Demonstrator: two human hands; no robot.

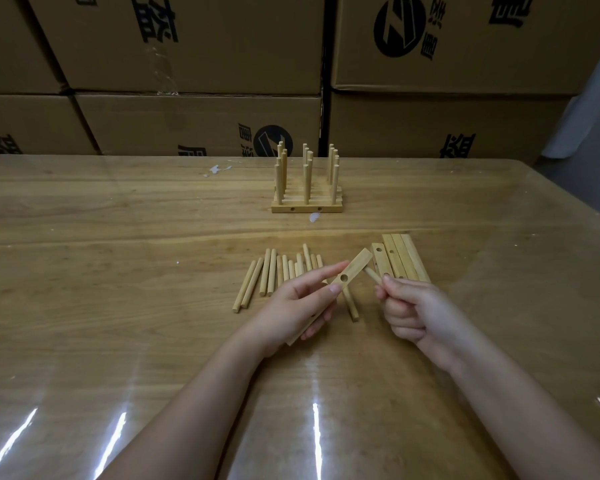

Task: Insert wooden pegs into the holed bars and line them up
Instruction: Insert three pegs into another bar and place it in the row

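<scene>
My left hand (297, 301) holds a flat wooden holed bar (355, 266) tilted up to the right, one hole showing near my thumb. My right hand (411, 311) pinches a short wooden peg (373, 274), its tip pointing up-left toward the bar, a little apart from it. Several loose pegs (274, 275) lie side by side on the table behind my left hand. A small stack of holed bars (400, 259) lies behind my right hand. Farther back stand several finished bars with upright pegs (307, 183), lined up close together.
The wooden table (118, 237) has a glossy transparent cover. Stacked cardboard boxes (194, 64) form a wall along its far edge. White scraps (217, 169) lie near the back; the table's right edge (589, 209) curves away.
</scene>
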